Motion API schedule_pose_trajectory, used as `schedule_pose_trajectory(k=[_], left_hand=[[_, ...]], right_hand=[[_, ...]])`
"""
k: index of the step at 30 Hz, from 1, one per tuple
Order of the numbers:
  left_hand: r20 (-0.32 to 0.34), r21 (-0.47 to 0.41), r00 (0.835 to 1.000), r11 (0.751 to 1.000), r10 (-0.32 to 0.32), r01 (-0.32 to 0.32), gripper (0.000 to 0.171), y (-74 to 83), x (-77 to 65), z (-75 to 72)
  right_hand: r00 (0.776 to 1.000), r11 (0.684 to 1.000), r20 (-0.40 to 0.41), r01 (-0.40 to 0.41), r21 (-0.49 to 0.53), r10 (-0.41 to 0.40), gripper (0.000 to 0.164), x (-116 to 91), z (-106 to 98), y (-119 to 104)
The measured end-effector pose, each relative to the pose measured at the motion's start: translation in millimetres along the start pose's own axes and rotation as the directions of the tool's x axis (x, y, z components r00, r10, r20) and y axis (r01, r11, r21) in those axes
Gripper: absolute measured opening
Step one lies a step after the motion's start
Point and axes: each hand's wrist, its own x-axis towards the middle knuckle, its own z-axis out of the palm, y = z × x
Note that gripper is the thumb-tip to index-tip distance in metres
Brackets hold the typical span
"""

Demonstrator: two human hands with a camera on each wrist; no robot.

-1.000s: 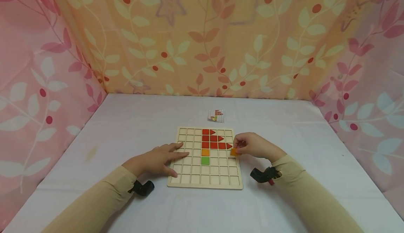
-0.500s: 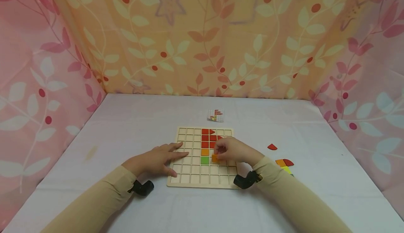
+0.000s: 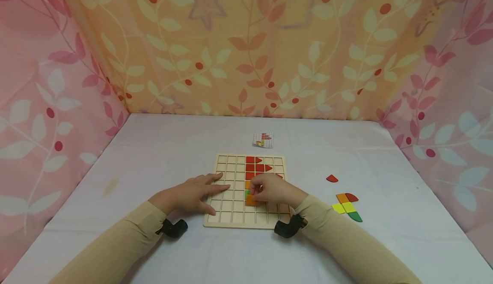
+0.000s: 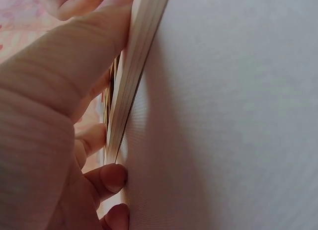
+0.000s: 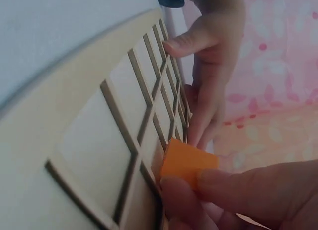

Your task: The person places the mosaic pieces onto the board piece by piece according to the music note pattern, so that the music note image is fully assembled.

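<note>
My right hand (image 3: pixel 276 188) pinches an orange square tile (image 5: pixel 185 163) between thumb and fingers, tilted over the wooden grid board (image 3: pixel 227 218). In the head view that tile sits just below a green square tile (image 3: pixel 247 193), partly covered by my fingers. Whether it touches the board I cannot tell. Another orange tile (image 3: pixel 247 184) lies in the grid above the green one. Rows of red tiles (image 3: pixel 250 167) fill cells at the top, the lowest row partly hidden. My left hand (image 3: pixel 190 194) rests spread on the board's left side, thumb near the lower left corner.
A small printed pattern card (image 3: pixel 263 140) lies behind the board. To the right are a loose red rounded piece (image 3: pixel 332 178) and a cluster with an orange square (image 3: pixel 342 198), yellow squares (image 3: pixel 348 207), a red rounded piece (image 3: pixel 352 197) and a green one (image 3: pixel 355 216).
My right hand has carried the orange tile from the board's right edge leftward to just below the green tile. The loose pieces at right have come into view. My left hand stays put.
</note>
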Motion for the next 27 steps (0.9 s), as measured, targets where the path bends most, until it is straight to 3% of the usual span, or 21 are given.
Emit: schedule_pose_trajectory(k=[13, 21, 27], left_hand=[[0.0, 0.003, 1.0, 1.0, 0.009, -0.009, 0.077, -1.0, -0.4, -0.9], [0.004, -0.001, 1.0, 1.0, 0.004, -0.004, 0.077, 1.0, -0.8, -1.4], [0.004, -0.012, 1.0, 1.0, 0.0, 0.0, 0.078, 0.1, -0.4, -0.5]], right_hand=[[0.997, 0.997, 0.035, -0.065, -0.033, 0.066, 0.016, -0.1, 6.7, -6.5], [1.0, 0.998, 0.02, -0.019, -0.056, 0.02, 0.014, -0.8, 9.3, -4.9], [0.998, 0.997, 0.062, 0.003, -0.079, 0.002, 0.009, -5.5, 1.6, -3.4]])
